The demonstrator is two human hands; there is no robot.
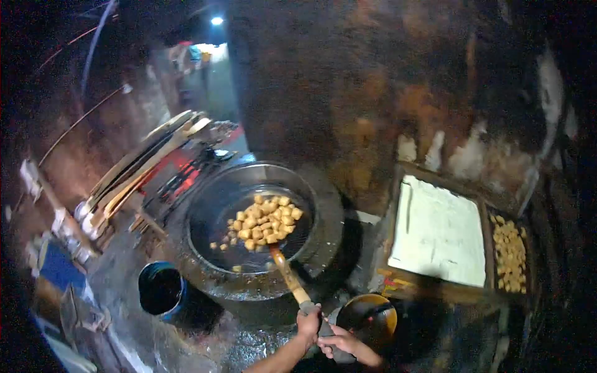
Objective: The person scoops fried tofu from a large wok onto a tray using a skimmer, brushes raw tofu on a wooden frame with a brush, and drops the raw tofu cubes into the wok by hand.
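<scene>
My left hand [308, 324] is closed around the grey-wrapped part of a long-handled strainer's wooden handle [289, 278]. Lower on the same handle, my right hand [342, 342] grips it too. The handle slopes up and left into a large round wok [314, 214] of dark liquid. Golden-brown fried cubes [264, 221], which look like tofu, are heaped at the handle's far end and hide most of the strainer's head. A few loose cubes lie left of and below the heap.
To the right stands a wooden frame with a white sheet [438, 233] and a compartment of similar cubes [510, 255]. A yellowish-rimmed bucket [388, 317] sits beside my right hand. A dark blue-rimmed bucket [180, 298] stands left of the wok, with wood strips [149, 158] behind it.
</scene>
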